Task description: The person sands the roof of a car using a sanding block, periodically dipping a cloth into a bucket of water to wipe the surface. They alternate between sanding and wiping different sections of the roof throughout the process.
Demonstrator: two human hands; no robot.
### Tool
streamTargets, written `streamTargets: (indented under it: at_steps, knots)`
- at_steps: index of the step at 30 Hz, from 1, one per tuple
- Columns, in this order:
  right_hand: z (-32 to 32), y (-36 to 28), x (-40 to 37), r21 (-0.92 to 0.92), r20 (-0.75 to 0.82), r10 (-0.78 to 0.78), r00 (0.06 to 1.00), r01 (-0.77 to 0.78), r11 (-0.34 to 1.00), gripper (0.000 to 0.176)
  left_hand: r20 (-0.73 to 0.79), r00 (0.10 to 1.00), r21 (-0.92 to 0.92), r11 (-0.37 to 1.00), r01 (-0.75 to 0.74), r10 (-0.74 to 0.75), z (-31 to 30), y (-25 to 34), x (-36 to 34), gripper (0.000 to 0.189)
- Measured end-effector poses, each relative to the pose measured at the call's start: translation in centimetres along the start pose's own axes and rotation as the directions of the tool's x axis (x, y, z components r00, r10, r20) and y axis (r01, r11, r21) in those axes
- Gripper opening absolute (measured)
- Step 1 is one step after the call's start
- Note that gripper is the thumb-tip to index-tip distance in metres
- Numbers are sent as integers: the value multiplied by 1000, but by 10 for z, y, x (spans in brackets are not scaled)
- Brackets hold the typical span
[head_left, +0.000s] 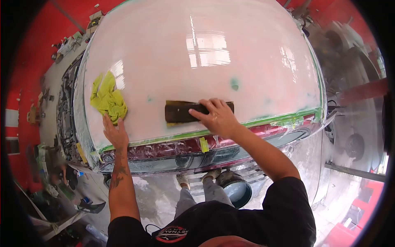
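Note:
My left hand (116,134) grips the lower end of a crumpled yellow-green cloth (108,98), which rests on the left part of a car roof (148,53). My right hand (221,119) is closed over the right half of a long dark sanding block (179,112). The block lies flat on the roof near its close edge, with yellowish sandpaper showing along its rim. Pale pinkish-white and shiny wet, the roof has a few greenish spots. Underneath the block, the contact face is hidden.
Green masking tape (263,122) runs along the roof's near edge, above plastic-covered dark red bodywork (144,151). A dark bucket of water (238,193) stands on the floor by my feet. Another vehicle (354,90) is at the right, and assorted items line the left.

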State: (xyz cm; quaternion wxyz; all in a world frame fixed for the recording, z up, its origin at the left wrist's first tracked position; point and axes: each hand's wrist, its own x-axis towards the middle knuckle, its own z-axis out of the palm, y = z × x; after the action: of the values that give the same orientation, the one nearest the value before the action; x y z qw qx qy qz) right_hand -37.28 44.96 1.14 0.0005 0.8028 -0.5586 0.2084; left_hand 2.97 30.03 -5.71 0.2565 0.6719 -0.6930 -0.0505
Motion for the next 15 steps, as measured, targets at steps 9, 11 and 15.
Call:
streamTargets:
  at_steps: [9,11,15]
  knots:
    - [-27,236,70,-337,-267,535,802,-598,727,47,3,1000,32,999,0,0,-2,4,-3,70]
    - [-21,193,57,-368,-221,490,843,-538,758,49,4,1000,42,999,5,-6,-7,7,1,69]
    - [-27,19,-19,-79,43,175,984,-172,982,51,0,999,23,999,-49,49,-5,4,3,67]
